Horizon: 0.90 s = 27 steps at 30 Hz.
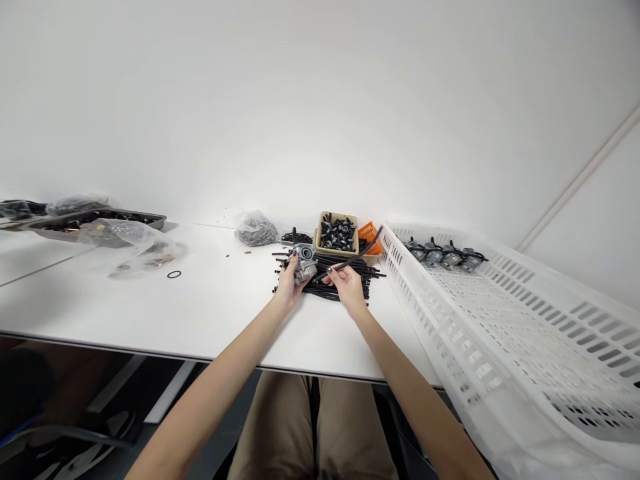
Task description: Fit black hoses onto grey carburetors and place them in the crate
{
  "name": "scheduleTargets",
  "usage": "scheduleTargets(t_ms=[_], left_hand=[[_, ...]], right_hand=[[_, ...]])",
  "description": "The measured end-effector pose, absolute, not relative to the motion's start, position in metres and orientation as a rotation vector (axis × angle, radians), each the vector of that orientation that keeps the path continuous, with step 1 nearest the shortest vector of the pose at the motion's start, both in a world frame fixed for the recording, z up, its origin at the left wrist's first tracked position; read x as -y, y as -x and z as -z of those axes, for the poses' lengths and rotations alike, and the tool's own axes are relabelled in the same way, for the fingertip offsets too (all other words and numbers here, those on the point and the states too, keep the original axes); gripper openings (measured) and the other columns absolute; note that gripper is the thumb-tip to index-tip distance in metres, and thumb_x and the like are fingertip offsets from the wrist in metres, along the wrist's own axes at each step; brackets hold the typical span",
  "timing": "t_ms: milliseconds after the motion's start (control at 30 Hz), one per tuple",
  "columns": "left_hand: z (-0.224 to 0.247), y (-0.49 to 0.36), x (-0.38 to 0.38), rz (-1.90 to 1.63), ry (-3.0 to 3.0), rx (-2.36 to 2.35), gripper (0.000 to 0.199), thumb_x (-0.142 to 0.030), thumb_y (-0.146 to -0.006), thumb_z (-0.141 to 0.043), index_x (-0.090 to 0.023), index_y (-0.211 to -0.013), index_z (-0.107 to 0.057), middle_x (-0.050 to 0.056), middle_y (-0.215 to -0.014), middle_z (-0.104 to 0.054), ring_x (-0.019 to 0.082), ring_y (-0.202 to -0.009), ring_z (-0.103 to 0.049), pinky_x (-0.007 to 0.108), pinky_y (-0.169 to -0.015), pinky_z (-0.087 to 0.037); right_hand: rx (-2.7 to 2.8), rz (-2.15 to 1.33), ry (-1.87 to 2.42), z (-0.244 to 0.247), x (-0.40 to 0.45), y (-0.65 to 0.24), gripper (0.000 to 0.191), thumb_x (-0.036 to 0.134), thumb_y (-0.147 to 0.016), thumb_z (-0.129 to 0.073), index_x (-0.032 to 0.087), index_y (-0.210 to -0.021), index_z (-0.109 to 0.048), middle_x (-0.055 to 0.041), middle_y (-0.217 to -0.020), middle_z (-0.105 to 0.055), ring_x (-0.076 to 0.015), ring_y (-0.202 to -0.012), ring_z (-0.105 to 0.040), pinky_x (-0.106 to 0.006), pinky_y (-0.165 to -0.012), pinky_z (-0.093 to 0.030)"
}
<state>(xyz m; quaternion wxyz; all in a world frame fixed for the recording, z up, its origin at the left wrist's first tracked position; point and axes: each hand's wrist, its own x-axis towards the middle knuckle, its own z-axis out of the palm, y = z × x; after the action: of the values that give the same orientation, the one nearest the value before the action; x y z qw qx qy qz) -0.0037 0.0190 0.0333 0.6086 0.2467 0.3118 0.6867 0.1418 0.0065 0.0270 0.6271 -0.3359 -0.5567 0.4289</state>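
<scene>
You're at a white surface (125, 313), dark front edge, seam (45, 268) across its left part. Plain white wall (300, 100) right behind the surface; pale strip (580, 177) slants up to the surface's right. Below the surface: dark grey floor (226, 408), pale bars (170, 392). Light's soft.

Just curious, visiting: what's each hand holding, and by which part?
Left hand: a metal part, by its side. Right hand: a black tube, near one end.

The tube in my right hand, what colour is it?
The tube is black, seen best in the head view.
</scene>
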Motion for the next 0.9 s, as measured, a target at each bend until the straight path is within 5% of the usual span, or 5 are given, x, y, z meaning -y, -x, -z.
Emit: scheduleTargets(t_ms=[600,900], left_hand=[[-0.034,-0.001,-0.013,-1.704,-0.644,-0.814,0.050,-0.043,-0.061,-0.080,-0.021,-0.099,-0.058,0.003,-0.089,-0.067,0.016,-0.075,-0.063,0.027,-0.062,-0.050],[-0.022,-0.003,-0.021,-1.808,-0.746,-0.777,0.052,-0.035,-0.060,-0.082,-0.021,-0.103,-0.056,0.002,-0.093,-0.065,0.015,-0.080,-0.064,0.028,-0.074,-0.051]], right_hand=[[1.393,-0.977,0.758,-0.020,-0.004,-0.143,0.033,0.050,-0.072,-0.070,0.020,-0.079,-0.057,-0.0005,-0.066,-0.065,-0.0167,-0.066,-0.066,-0.033,-0.069,-0.054],[1.479,-0.920,0.741,-0.015,-0.004,-0.140,0.030,0.049,-0.077,-0.065,0.021,-0.079,-0.056,-0.0005,-0.070,-0.063,-0.0160,-0.067,-0.066,-0.032,-0.069,-0.056]])
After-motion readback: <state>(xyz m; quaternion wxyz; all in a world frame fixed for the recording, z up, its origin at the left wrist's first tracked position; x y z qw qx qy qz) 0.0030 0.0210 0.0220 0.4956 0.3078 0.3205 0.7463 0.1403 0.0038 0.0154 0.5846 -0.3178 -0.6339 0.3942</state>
